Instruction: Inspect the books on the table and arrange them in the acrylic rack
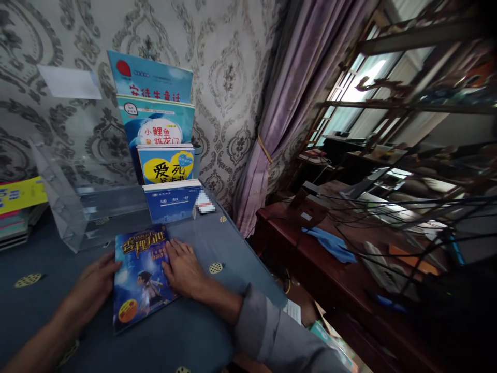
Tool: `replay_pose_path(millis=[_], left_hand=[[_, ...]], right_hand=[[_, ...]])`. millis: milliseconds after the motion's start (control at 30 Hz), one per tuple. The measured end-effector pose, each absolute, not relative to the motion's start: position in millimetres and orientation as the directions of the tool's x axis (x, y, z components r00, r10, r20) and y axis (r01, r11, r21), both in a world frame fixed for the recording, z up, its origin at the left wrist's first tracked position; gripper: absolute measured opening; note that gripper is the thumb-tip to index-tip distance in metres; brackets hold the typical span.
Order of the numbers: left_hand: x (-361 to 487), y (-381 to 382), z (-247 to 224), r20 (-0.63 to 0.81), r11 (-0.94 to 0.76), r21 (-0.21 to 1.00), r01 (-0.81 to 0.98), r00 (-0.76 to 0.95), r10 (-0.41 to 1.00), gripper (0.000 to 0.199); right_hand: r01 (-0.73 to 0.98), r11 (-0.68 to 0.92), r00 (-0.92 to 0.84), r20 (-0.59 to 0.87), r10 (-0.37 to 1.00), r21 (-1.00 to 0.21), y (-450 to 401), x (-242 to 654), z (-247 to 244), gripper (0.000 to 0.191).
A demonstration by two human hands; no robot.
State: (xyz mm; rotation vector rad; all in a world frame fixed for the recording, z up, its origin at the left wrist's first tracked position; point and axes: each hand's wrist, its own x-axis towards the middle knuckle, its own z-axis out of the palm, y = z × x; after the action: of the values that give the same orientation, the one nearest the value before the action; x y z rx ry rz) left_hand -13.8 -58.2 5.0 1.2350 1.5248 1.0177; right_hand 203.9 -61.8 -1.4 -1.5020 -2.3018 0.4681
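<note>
Reading left to right, clock as seen from the wearer, 12 = far side: yellow-topped stack at the left edge, then the clear stepped rack, roughly 11 o'clock from the left hand. That hand is at the book's left edge, thumb tip touching it, other fingers close together and blurred; can't tell if it's a real pinch or just contact. Blue book lies flat on the gray-blue tablecloth between both hands, cover up, long axis about 12 to 6, top end just short of the rack's front row. From the left fingertips, the book body sits at 3 o'clock. Right hand comes in from 4, fingers nearly together and laid flat over the right edge of the cover, thumb spread off to the side; from those fingertips the book's middle is toward 7 or 8. Both hands touch, but I'd call the right nearer: more of it overlaps the cover. Dark blue booklet stands upright at about 1 from the book.
</note>
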Motion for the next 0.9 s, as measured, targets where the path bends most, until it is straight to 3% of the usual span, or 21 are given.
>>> replay_pose_path(millis=[100, 167, 333, 533, 633, 733, 900], left_hand=[[-3, -65, 11, -0.406, 0.406, 0.914, 0.006, -0.031, 0.913, 0.031], [1, -68, 15, -0.469, 0.464, 0.881, -0.093, -0.048, 0.882, 0.029], [9, -74, 28, -0.504, 0.458, 0.841, -0.288, -0.108, 0.857, 0.04], [20, -81, 43, -0.531, 0.453, 0.804, -0.386, -0.12, 0.839, 0.042], [21, -82, 42, -0.523, 0.445, 0.802, -0.398, -0.109, 0.845, 0.04], [18, -81, 38, -0.525, 0.453, 0.802, -0.389, -0.096, 0.846, 0.038], [16, -83, 37, -0.56, 0.509, 0.78, -0.365, -0.044, 0.827, 0.039]], right_hand=[[0.789, 0.39, -0.384, 0.116, 0.916, -0.474, -65, 205, 0, 0.056], [0.781, 0.387, -0.383, 0.115, 0.917, -0.49, -67, 206, 0, 0.056], [0.743, 0.371, -0.365, 0.128, 0.922, -0.557, -65, 207, 1, 0.055], [0.54, 0.335, -0.298, 0.197, 0.934, -0.772, -50, 218, -5, 0.059], [0.357, 0.211, -0.248, 0.125, 0.961, -0.91, -41, 220, -15, 0.057], [0.046, 0.008, -0.259, -0.004, 0.966, -0.999, -33, 217, -27, 0.053], [-0.304, -0.284, -0.293, -0.194, 0.936, -0.91, -29, 220, -32, 0.058]])
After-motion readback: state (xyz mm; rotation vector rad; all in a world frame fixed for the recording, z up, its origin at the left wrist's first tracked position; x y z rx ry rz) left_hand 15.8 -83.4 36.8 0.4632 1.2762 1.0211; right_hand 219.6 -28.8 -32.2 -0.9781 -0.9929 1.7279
